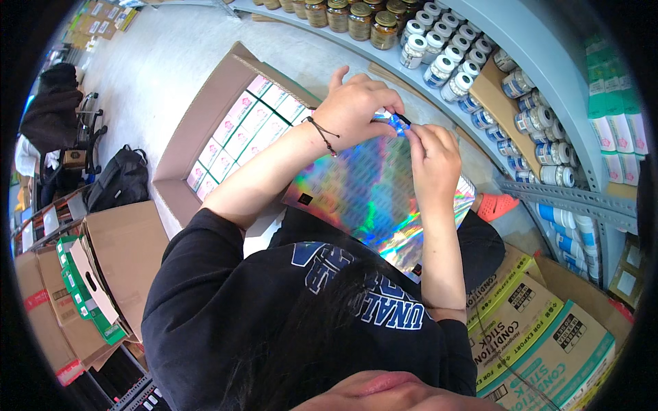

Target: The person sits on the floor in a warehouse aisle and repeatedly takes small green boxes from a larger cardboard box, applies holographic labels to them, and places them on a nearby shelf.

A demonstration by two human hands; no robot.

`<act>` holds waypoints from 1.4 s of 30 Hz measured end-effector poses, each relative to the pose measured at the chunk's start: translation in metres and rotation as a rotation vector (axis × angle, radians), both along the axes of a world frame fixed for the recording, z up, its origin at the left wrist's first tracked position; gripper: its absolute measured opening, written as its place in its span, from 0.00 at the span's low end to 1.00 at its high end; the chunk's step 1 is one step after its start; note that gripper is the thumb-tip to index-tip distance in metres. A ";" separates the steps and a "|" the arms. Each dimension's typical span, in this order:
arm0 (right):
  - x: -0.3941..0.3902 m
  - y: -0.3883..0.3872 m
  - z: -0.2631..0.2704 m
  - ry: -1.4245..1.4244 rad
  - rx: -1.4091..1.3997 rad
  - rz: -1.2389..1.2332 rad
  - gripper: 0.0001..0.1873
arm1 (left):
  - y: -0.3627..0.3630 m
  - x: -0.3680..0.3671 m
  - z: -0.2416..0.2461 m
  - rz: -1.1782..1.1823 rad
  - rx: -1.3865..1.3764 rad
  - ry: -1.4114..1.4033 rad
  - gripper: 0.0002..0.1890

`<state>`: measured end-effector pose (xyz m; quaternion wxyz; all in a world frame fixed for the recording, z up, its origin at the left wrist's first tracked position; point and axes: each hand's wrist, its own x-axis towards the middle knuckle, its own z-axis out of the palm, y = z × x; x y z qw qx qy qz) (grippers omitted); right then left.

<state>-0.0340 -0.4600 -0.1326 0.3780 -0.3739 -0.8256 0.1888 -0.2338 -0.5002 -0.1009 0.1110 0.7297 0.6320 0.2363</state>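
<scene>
A shiny holographic sheet or pouch (354, 187) with a fine repeated print and small black squares near its corners lies across my lap. My left hand (360, 108) pinches its far edge between thumb and fingers, with a cord bracelet on that wrist. Close beside it, my right hand (436, 154) grips the same edge with thumb and forefinger. Between the two hands shows a small black piece (401, 120) at the edge; what it is cannot be told. Just beyond my left forearm stands an open cardboard box (190, 123) holding several pink and white cartons (239, 138).
Metal shelving (524, 67) curves along the right, bearing white-capped bottles (442, 67) and amber jars (360, 21). Printed export cartons (524, 329) stand at the lower right. A large cardboard box (126, 257), a black backpack (118, 177) and an office chair (85, 123) are at the left.
</scene>
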 end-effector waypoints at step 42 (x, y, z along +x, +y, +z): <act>0.125 -0.048 0.019 0.878 -0.506 0.026 0.08 | -0.034 -0.259 -0.151 0.535 -0.550 0.418 0.33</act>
